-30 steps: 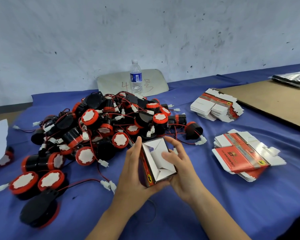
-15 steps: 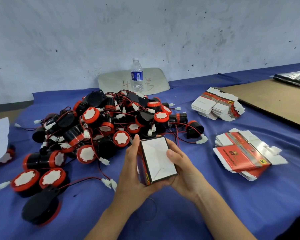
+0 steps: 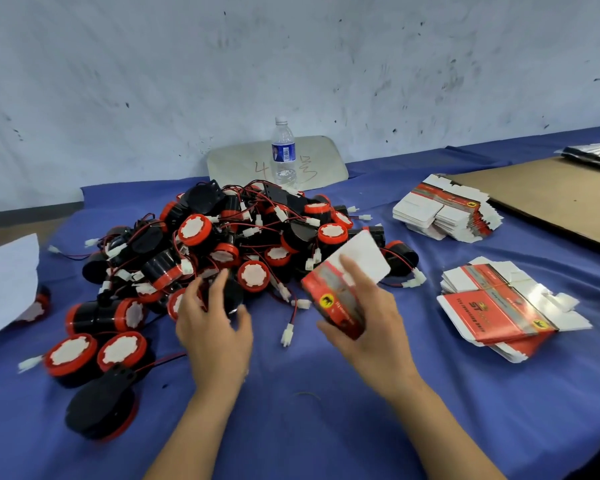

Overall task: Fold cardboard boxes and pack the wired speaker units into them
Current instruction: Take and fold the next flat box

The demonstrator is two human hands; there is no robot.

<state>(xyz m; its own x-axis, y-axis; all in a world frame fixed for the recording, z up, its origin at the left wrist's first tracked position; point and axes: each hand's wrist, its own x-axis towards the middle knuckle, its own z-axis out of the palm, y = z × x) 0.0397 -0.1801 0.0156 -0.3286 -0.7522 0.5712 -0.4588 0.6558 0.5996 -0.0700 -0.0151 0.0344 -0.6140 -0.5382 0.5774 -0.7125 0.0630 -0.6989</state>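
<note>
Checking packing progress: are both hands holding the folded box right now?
No, only the right hand grips the folded box; the left hand is off it, on a black speaker unit at the pile's edge.

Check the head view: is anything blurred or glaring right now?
Head view: left hand and the folded box in the right hand are motion-smeared; glossy sheen washes out print on the near stack of flat boxes; lighting even, shadows soft.

Water bottle (image 3: 283,150) at back w/ marked board (image 3: 236,161) behind, on blue cloth (image 3: 309,427).
</note>
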